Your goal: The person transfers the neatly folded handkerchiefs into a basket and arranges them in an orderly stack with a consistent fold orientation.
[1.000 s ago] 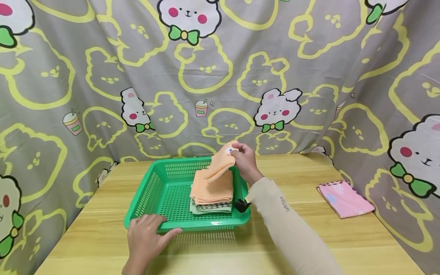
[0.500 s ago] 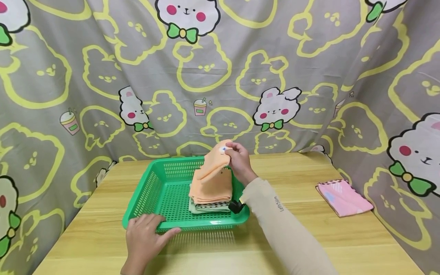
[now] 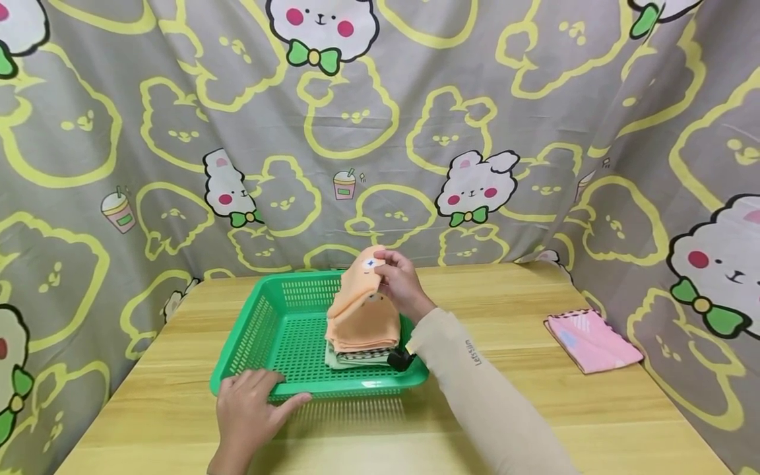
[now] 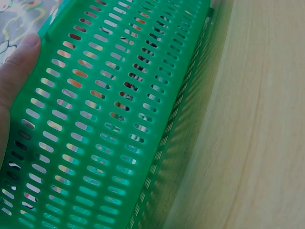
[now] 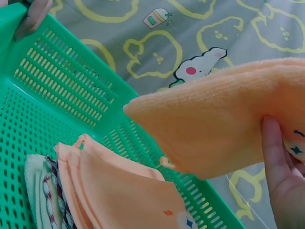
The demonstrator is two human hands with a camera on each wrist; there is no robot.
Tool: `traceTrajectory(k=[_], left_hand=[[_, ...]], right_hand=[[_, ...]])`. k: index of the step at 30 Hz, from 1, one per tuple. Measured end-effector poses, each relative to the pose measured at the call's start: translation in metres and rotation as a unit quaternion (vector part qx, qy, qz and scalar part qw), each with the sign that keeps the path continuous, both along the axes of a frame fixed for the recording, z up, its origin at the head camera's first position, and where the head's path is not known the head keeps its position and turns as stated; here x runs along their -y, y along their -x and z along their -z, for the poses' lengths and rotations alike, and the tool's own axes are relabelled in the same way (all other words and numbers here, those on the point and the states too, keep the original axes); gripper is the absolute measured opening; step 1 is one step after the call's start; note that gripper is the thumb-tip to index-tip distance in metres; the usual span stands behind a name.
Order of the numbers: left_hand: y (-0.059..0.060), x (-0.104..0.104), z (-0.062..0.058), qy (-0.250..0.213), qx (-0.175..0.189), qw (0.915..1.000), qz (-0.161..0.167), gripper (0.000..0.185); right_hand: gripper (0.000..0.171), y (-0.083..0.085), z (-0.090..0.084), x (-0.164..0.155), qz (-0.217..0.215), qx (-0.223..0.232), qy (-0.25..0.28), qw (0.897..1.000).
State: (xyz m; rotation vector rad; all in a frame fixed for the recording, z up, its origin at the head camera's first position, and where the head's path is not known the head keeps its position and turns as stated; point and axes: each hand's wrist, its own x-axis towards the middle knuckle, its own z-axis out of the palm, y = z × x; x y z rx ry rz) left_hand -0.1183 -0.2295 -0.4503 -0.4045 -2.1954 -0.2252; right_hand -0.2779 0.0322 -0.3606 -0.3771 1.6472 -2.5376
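My right hand (image 3: pixel 404 280) pinches a folded orange towel (image 3: pixel 357 282) by its corner, above a stack in the green plastic basket (image 3: pixel 237 336). A blue star patch shows beside the thumb. In the right wrist view the held towel (image 5: pixel 205 119) hangs tilted over the folded orange towels (image 5: pixel 128 191) of the stack. Beneath those lie a checked edge and a pale green towel (image 3: pixel 350 361). At the basket's near left corner, my left hand (image 3: pixel 249 406) grips the rim, fingers over the top and thumb along the outside. The left wrist view shows that thumb (image 4: pixel 16 71) against the slotted wall.
A folded pink towel (image 3: pixel 594 340) with a checked edge lies on the wooden table (image 3: pixel 499 310) at the right. Patterned grey curtain (image 3: pixel 380 132) hangs behind the table and along both sides. The basket's left part shows bare mesh floor.
My right hand has moved left and slightly down with the orange towel, bringing it closer over the stack. The left hand keeps its place on the basket rim.
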Motion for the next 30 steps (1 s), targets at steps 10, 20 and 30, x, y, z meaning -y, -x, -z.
traceTrajectory(k=[10,20,30], left_hand=[[-0.001,0.0,0.0,-0.001,0.013,0.9999,-0.01,0.066],[-0.002,-0.001,0.0,-0.005,0.016,0.9998,-0.012,0.072],[-0.002,-0.001,0.001,-0.007,0.024,0.9996,-0.013,0.07]], right_hand=[[0.028,-0.002,0.002,0.009,-0.004,0.028,-0.04,0.999],[0.036,0.002,0.013,0.001,-0.002,0.057,-0.187,0.981],[0.044,0.001,0.014,-0.011,-0.022,0.068,-0.314,0.947]])
